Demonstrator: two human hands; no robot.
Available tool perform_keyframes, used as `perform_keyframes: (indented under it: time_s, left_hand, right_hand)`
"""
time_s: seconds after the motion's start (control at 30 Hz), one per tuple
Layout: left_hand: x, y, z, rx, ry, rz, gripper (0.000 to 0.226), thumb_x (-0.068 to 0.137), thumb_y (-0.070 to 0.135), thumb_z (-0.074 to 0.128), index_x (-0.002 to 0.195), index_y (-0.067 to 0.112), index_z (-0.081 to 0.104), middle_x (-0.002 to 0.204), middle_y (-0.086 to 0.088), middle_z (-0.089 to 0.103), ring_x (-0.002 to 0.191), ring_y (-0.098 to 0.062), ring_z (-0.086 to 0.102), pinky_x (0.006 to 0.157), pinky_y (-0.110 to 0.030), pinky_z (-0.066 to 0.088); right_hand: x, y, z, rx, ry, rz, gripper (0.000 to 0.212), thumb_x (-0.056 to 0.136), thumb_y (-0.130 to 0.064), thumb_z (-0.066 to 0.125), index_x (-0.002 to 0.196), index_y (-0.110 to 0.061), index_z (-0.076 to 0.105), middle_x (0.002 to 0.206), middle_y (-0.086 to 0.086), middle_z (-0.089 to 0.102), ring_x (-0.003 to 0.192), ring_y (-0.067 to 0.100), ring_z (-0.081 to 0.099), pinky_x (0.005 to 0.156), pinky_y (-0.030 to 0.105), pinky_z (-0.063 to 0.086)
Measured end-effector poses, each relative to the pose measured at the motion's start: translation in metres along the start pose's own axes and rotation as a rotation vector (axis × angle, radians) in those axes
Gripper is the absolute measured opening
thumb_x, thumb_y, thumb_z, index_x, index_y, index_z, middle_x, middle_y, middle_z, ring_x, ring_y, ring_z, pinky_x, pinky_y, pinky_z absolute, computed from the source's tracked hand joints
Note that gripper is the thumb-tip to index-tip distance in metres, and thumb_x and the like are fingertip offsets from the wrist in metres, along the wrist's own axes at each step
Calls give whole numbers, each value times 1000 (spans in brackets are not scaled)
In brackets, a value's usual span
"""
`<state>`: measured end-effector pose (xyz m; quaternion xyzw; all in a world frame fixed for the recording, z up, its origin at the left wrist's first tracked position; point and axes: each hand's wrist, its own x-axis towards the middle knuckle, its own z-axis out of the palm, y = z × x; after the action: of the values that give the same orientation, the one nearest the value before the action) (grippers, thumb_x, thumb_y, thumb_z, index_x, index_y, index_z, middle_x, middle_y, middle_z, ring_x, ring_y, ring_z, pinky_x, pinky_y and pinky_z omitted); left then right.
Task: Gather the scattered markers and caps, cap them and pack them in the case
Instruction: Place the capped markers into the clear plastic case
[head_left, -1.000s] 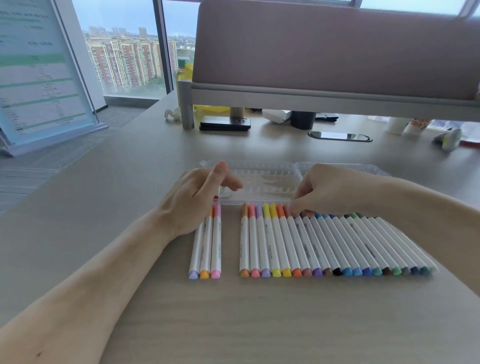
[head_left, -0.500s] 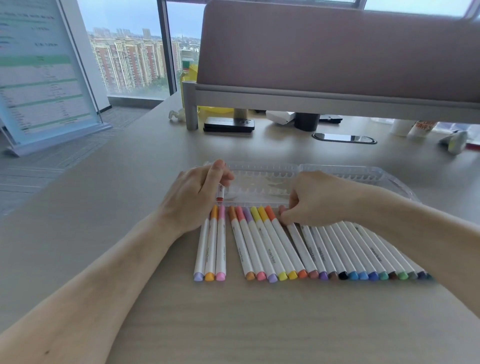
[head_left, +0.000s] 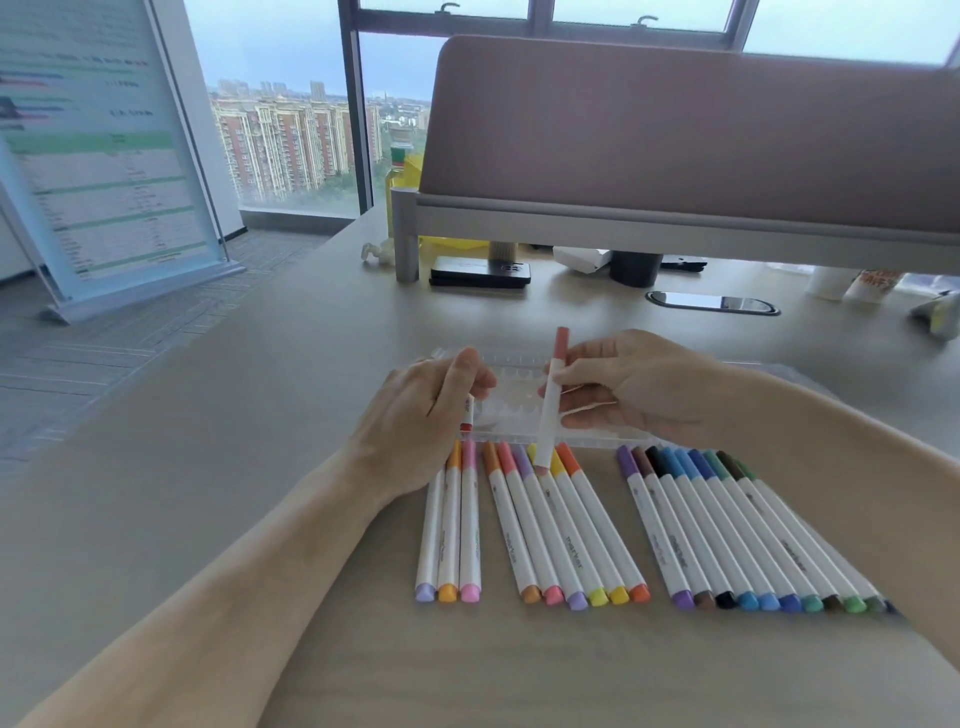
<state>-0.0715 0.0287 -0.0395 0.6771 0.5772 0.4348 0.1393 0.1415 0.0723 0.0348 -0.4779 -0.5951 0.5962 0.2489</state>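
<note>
We are looking through one camera on the person's head. It is pointing forward and down at the desk (head_left: 208, 441), sitting close above it, and also catching the window (head_left: 291, 130) far behind.

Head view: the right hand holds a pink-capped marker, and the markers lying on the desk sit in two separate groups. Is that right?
Wrong on the groups. The head view shows three groups on the desk, not two: three markers, six markers and a longer row. The right hand does hold the pink-capped marker.
</note>
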Motion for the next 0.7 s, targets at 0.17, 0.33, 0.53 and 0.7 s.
perform_keyframes:
  time_s: [0.17, 0.33, 0.53, 0.7]
  left_hand:
    - [1, -1, 1, 6, 18, -21, 56, 109, 45, 23, 109, 25, 75, 109, 11, 73, 104, -6, 64, 87, -9, 41]
    - [6, -2, 1, -5, 64, -54, 63, 105, 51, 19, 110, 25, 76, 112, 11, 74, 106, -6, 65, 87, -8, 39]
    - [5, -2, 1, -18, 71, -83, 57, 111, 43, 23, 113, 21, 76, 114, 9, 74, 105, -6, 65, 86, -7, 41]
    - [5, 0, 1, -28, 71, -78, 56, 111, 43, 23, 114, 22, 75, 115, 9, 74, 106, -6, 65, 94, -18, 45]
  right_hand:
    - [10, -2, 2, 65, -55, -34, 22, 100, -2, 58, 119, 0, 68, 96, 9, 78, 89, 19, 74, 84, 30, 63]
    - [21, -7, 8, 43, -64, -40, 21, 99, -11, 62, 115, -5, 74, 95, 4, 78, 86, 16, 74, 77, 26, 62]
    - [35, -10, 17, -7, 5, -26, 23, 95, -23, 68, 103, -2, 74, 88, 9, 70, 81, 19, 67, 67, 23, 63]
    - [45, -7, 21, -51, 56, -45, 28, 93, -29, 72, 101, -2, 70, 70, 4, 62, 53, 8, 57, 52, 16, 54]
